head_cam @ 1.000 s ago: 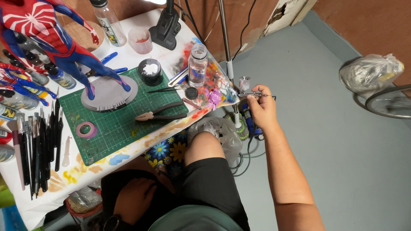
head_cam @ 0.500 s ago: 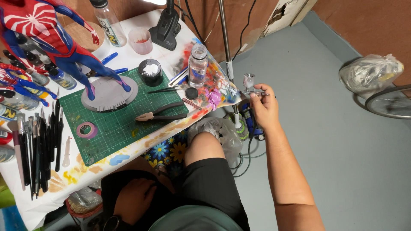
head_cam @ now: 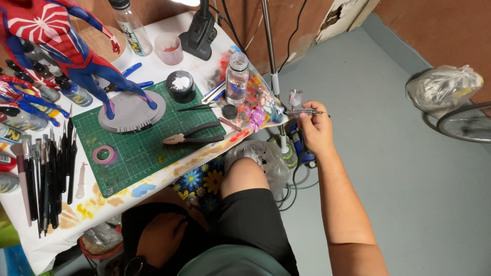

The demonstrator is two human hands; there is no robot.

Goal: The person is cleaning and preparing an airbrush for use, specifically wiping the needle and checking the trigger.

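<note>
Raised a little since half a second ago: right hand (head_cam: 315, 129) with the airbrush (head_cam: 302, 110), now off the counter's (head_cam: 153, 176) three-o'clock edge beside a metal stand pole (head_cam: 271, 56). Pinched shut on the airbrush body, thumb and fingers wrapped close, small clear cup at its top with contents too small to tell. On the counter, at about nine o'clock from that hand: clear glass bottle (head_cam: 237, 77) of clear liquid, uncapped, its black cap (head_cam: 229, 111) just beside at six o'clock. Farther toward nine: round black jar (head_cam: 180, 86) holding white matter, resting on the green cutting mat (head_cam: 148, 135). At twelve o'clock from the jar: translucent plastic cup (head_cam: 169, 48) with a reddish trace at the bottom, and a tall clear bottle (head_cam: 132, 26) near it. Pliers (head_cam: 192, 136) lying flat on the mat, roll of purple tape (head_cam: 104, 154) at its eight-o'clock corner. Left hand (head_cam: 161, 244) low in the lap against black cloth, fingers loosely curled; cannot tell whether holding anything.
</note>
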